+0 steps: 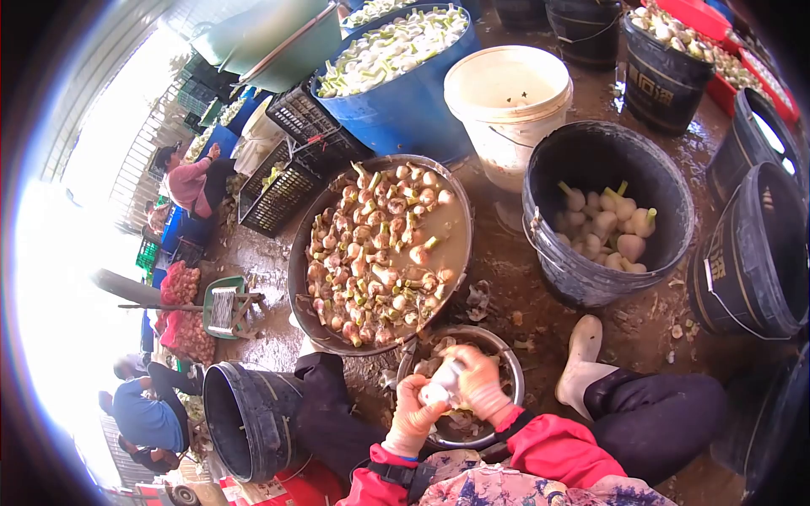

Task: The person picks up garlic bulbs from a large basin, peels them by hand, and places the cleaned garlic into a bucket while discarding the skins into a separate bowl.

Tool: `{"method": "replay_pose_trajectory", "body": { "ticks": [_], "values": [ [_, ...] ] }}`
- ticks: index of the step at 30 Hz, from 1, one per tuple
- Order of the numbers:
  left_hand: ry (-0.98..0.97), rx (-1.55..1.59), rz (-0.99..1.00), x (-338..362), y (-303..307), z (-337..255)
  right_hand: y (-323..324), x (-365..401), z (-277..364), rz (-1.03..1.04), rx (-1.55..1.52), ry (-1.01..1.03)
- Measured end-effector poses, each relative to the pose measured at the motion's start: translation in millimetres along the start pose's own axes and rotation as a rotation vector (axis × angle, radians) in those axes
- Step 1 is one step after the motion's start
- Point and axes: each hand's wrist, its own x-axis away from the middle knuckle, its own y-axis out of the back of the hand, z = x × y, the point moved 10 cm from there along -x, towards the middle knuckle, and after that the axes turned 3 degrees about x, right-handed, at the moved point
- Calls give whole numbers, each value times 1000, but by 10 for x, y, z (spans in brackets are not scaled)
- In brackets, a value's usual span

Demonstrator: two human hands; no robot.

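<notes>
My left hand (412,415) and my right hand (477,381), both in pale gloves, meet over a small metal bowl (511,384) of peelings. Together they hold a white garlic bulb (438,392); the right hand's fingers press on its top. A wide metal basin (297,270) of muddy water full of unpeeled garlic bulbs lies just beyond the bowl. To the right, a dark bucket (666,244) holds several peeled white bulbs (609,228).
A white bucket (506,93), a blue tub (405,110) of peeled garlic and more dark buckets (751,261) ring the wet floor. An empty black bucket (245,417) lies on its side at my left knee. Other people (190,181) sit working at the left.
</notes>
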Motion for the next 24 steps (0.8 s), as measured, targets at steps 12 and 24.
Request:
{"method": "replay_pose_trajectory", "body": {
  "ticks": [12,24],
  "values": [
    [116,-327,-38,-55,162,-140,-470,245,114,508,172,233],
    [-84,-132,-63,-111,60,-432,-295,94,104,257,-218,-97]
  ]
}}
